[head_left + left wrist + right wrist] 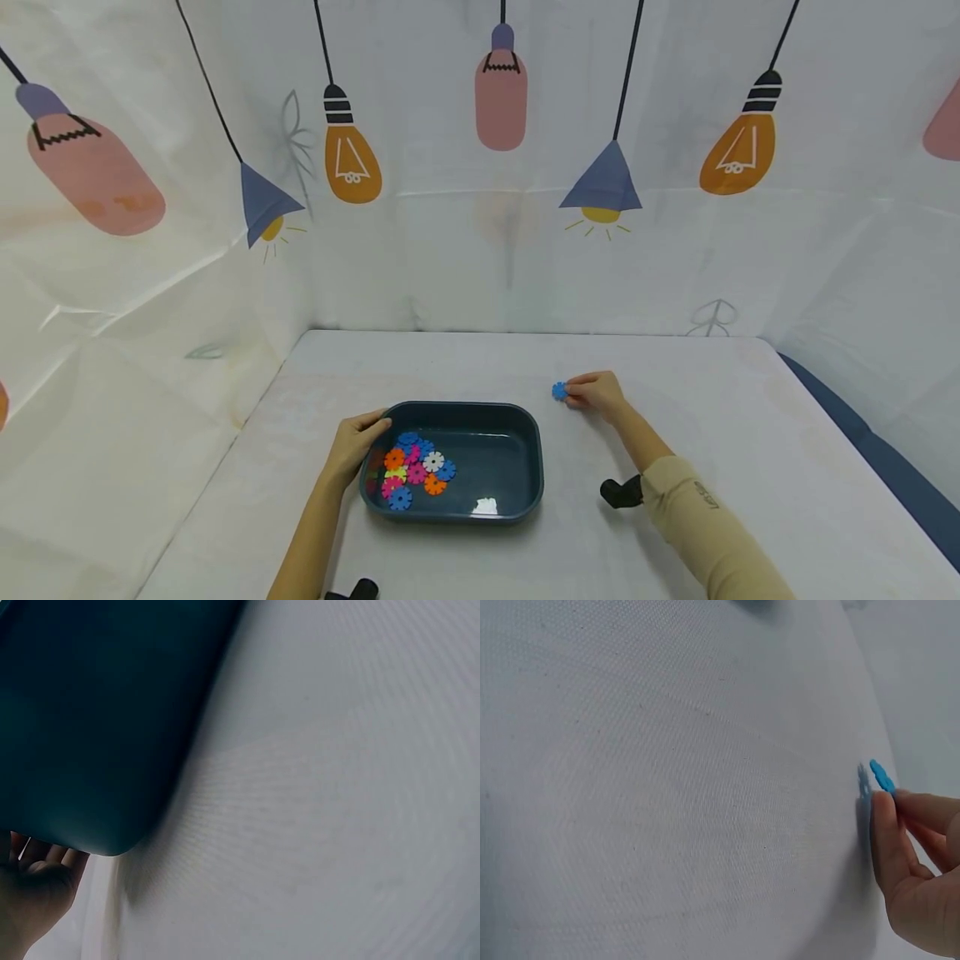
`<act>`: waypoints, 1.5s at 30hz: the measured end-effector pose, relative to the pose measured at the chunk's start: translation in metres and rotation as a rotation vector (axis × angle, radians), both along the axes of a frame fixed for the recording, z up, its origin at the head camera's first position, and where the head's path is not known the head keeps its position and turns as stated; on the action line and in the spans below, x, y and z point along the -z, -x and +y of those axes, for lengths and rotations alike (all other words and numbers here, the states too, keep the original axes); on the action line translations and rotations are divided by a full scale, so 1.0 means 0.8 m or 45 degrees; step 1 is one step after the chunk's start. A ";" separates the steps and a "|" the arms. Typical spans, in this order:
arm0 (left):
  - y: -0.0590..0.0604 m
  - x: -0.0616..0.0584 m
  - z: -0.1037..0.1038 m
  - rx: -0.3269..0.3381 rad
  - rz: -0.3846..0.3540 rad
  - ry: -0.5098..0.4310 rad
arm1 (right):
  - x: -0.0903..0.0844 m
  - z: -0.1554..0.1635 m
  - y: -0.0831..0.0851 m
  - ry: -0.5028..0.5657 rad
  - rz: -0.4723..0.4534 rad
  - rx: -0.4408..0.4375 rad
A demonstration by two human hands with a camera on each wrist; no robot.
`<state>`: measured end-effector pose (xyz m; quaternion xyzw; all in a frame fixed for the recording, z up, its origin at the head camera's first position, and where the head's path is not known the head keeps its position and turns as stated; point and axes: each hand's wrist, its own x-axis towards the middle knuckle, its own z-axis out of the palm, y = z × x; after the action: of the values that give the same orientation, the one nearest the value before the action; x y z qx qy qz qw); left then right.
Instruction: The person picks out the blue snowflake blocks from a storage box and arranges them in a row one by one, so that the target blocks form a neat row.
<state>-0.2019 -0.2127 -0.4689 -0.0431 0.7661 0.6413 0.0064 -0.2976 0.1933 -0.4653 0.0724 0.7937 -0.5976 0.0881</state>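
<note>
A blue toothed plastic disc [559, 391] is pinched between the thumb and fingertips of my right hand [596, 392], just over the table to the right of the tray. In the right wrist view the same blue disc [883, 777] appears edge-on, with its shadow beside it. My left hand [356, 443] grips the left rim of a dark teal tray [517, 467] near its far corner. The left wrist view has the tray's outer wall [97, 735] and part of the left hand [41, 889] at its end. Several coloured toothed discs [416, 473] lie bunched in the tray's left part.
The tray stands on a white-covered table [645, 358]. White sheets printed with lamps hang behind it and on both sides. A black strap end [621, 493] sticks out at the right wrist, another [363, 590] at the left. Something dark blue [870, 450] lies past the table's right edge.
</note>
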 end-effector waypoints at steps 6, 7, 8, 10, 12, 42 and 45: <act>0.001 0.001 0.001 -0.042 0.005 0.001 | 0.004 -0.002 0.002 0.075 -0.030 0.028; 0.001 0.001 0.001 -0.046 0.006 0.001 | 0.004 -0.002 0.002 0.062 -0.028 0.033; 0.001 0.001 0.001 -0.049 0.011 0.005 | 0.004 -0.003 0.002 0.045 -0.028 0.040; 0.000 0.000 0.001 -0.050 0.016 -0.004 | 0.004 -0.004 0.003 0.020 -0.034 0.047; 0.000 0.001 0.000 -0.039 0.022 -0.012 | 0.003 -0.005 0.003 0.005 -0.043 0.053; -0.001 0.006 -0.004 0.000 0.140 -0.005 | -0.056 -0.048 -0.021 0.314 0.078 -0.131; -0.002 0.006 -0.004 -0.007 0.143 -0.004 | -0.073 -0.074 -0.032 0.407 0.112 -0.231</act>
<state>-0.2006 -0.2156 -0.4739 -0.0092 0.7642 0.6438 -0.0384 -0.2721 0.1337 -0.4072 -0.0407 0.6949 -0.7083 0.1173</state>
